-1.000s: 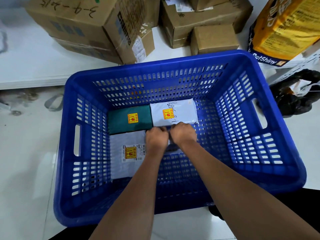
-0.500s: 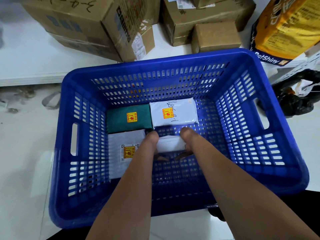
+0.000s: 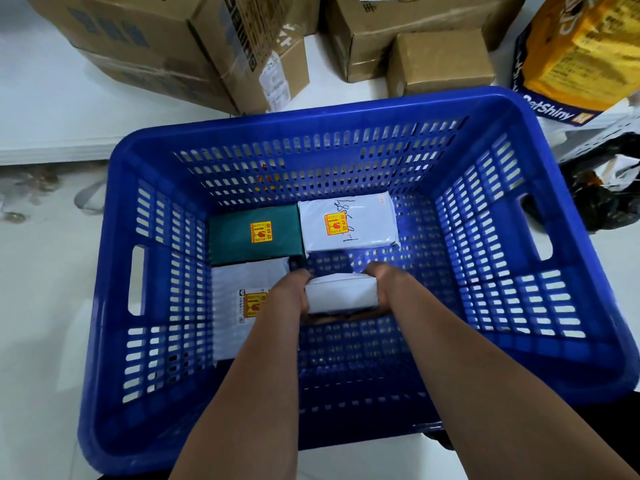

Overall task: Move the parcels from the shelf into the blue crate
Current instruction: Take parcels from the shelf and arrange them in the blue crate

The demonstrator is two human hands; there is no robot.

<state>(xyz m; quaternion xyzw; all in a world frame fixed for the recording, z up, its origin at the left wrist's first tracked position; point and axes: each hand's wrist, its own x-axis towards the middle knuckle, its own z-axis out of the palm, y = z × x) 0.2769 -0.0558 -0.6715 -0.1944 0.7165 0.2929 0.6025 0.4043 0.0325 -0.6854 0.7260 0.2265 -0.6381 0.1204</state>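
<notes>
Small white parcel (image 3: 341, 293): inside blue crate (image 3: 346, 109), low over its floor, held between both hands
Left hand (image 3: 289, 294): grips parcel's left end, fingers curled beneath
Right hand (image 3: 389, 289): grips right end likewise
Neighbours: green parcel (image 3: 254, 235), two white parcels adjacent

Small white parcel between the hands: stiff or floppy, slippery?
The small white parcel probably stays stiff: it holds a boxy shape between the left hand and right hand. Its glossy wrap looks somewhat slippery. Probably light, judging by its small size.
</notes>
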